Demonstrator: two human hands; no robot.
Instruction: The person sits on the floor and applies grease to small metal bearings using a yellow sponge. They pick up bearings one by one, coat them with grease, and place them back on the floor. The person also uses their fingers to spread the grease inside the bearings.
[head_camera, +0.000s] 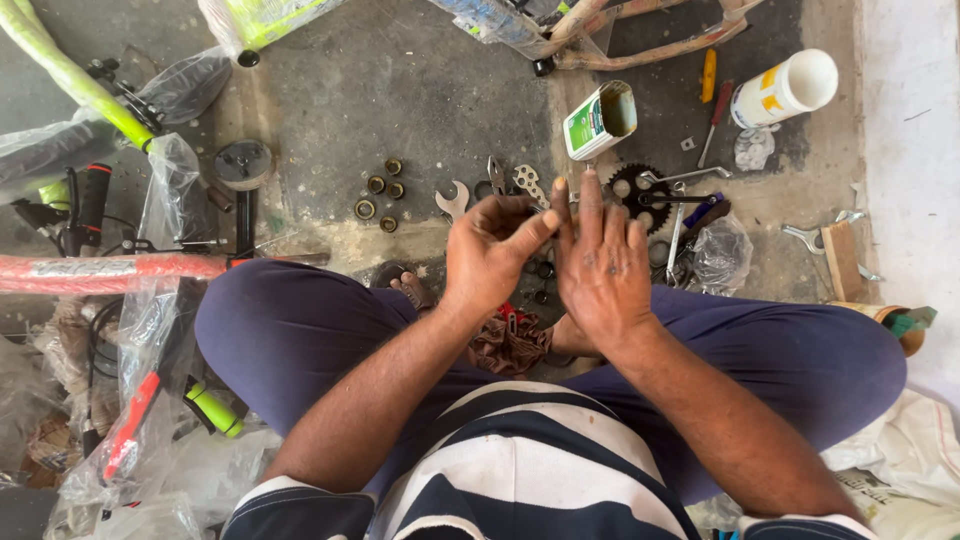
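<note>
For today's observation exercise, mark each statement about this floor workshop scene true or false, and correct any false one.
1. The left hand and right hand are raised together, fingertips touching. True.
2. The green and white tin has its lid on. False: its top is open.
3. The black toothed sprocket lies on the floor beyond the hands. True.
4. The white bottle stands upright. False: it lies on its side.
5. The small metal rings are stacked inside the tin. False: they lie loose on the floor, left of the spanners.

One head-worn camera looks steeply down, close over the seated person's lap and floor (400, 80)
</note>
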